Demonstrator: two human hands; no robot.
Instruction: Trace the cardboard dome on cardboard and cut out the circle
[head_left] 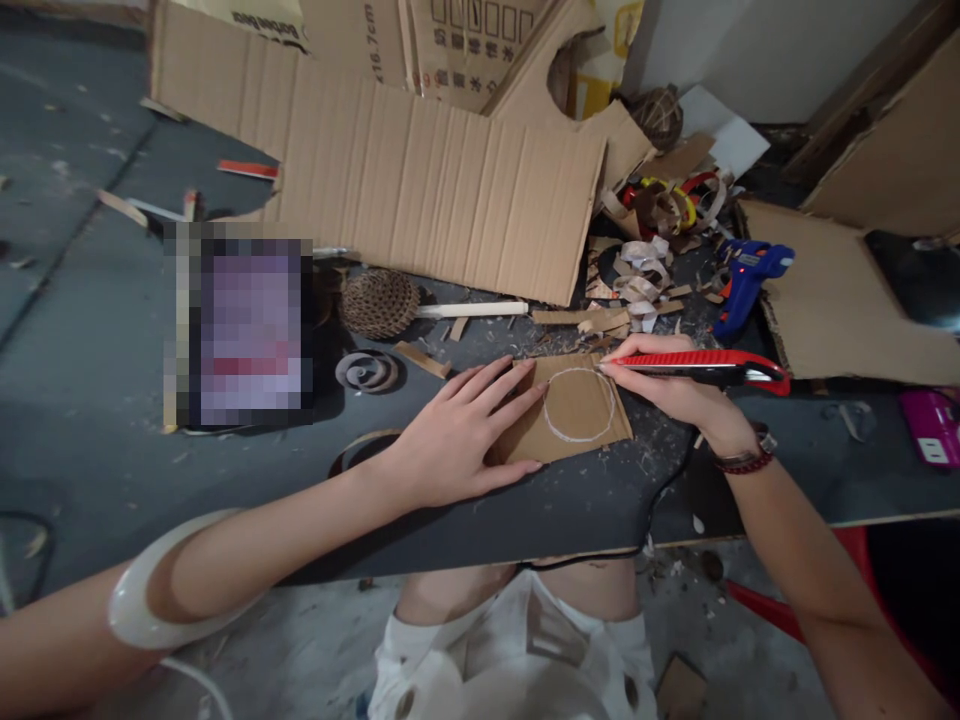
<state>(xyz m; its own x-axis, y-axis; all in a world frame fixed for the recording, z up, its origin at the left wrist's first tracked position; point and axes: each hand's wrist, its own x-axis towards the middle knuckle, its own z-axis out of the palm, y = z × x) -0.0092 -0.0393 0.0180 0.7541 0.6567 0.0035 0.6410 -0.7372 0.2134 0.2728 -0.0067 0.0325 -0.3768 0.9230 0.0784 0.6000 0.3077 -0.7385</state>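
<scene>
Under my left hand (465, 430) lies a small piece of cardboard (577, 405) with a white circle drawn on it. That hand is flat, fingers spread, pressing on the cardboard's left part. My right hand (671, 390) grips a red and black utility knife (697, 368), its tip end at the cardboard's upper right edge, near the circle. The blade itself is too small to make out. Just behind the cardboard rests a round ball of coiled cardboard (381, 303) on a white stick (480, 310). Beside it sits a rolled strip coil (367, 371).
A large corrugated cardboard sheet (435, 190) spans the back. Paper and cardboard scraps (637, 270) pile up at right, near a blue glue gun (750, 275). A blurred screen device (251, 335) stands at left. A purple object (930, 428) lies far right. A black cable (664, 490) crosses the table's front edge.
</scene>
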